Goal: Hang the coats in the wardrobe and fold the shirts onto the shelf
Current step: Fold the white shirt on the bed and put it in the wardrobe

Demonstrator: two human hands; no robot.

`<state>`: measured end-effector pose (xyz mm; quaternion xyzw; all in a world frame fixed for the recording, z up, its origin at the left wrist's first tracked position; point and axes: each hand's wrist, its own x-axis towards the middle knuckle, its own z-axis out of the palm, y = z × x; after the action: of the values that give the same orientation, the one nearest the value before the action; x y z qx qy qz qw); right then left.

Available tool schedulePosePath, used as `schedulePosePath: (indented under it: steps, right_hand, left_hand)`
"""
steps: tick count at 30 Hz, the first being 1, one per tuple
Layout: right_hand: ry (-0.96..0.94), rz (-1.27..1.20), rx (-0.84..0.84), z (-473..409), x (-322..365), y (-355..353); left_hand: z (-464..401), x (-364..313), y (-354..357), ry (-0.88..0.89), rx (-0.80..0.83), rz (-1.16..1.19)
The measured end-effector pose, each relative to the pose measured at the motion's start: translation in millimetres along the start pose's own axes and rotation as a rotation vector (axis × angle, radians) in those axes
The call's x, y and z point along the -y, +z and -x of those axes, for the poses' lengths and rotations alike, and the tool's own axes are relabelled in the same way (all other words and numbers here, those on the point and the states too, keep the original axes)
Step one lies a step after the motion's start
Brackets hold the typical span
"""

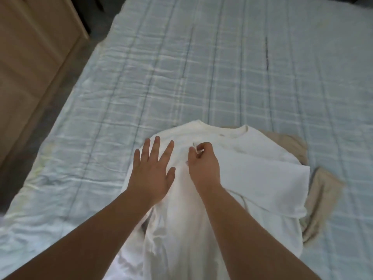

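Note:
A white T-shirt [252, 168] lies spread on the bed, collar pointing away from me, its right sleeve stretched out to the right. My left hand [153, 168] lies flat on the shirt's left shoulder area with fingers spread. Just to its right, my right hand [202, 164] pinches a small fold of the white cloth near the chest. A beige garment [321, 190] lies under the shirt and sticks out on its right side.
The bed carries a pale blue checked cover [201, 67] with wrinkles. A light wooden cabinet [30, 57] stands along the left, with a strip of grey floor [24, 160] between it and the bed.

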<state>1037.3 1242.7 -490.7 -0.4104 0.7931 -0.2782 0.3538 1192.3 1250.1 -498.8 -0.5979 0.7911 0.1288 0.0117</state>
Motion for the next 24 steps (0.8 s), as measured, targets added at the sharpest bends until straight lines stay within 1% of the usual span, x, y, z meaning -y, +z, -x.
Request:
schedulePosePath:
  steps: [4, 8, 10, 12, 14, 16, 18, 22, 24]
  right_hand:
    - [0.052, 0.098, 0.115, -6, -8, 37]
    - [0.052, 0.078, 0.120, -3, -23, 43]
    - [0.027, -0.030, 0.081, 4, -28, 35]
    - [0.011, -0.154, 0.008, 12, -30, 17]
    - [0.017, -0.205, -0.068, 21, -37, -7]
    - [0.036, -0.203, -0.125, 24, -53, -33]
    - [0.074, -0.189, -0.174, 18, -74, -60]
    - [0.114, -0.158, -0.281, -3, -111, -116]
    - [0.106, -0.151, -0.339, -17, -128, -144]
  left_hand:
    - [5, 21, 10, -0.014, 0.037, 0.046]
    - [12, 32, 17, -0.058, 0.060, 0.127]
    - [15, 28, 19, -0.050, 0.040, 0.218]
    - [10, 17, 19, -0.011, 0.001, 0.339]
    - [-1, -2, 17, -0.013, 0.028, 0.449]
    - [-18, -24, 16, -0.008, 0.069, 0.497]
    - [-36, -48, 18, 0.023, 0.091, 0.465]
    - [-61, -106, 25, 0.138, 0.114, 0.201]
    - [-70, -136, 32, 0.181, 0.125, 0.136]
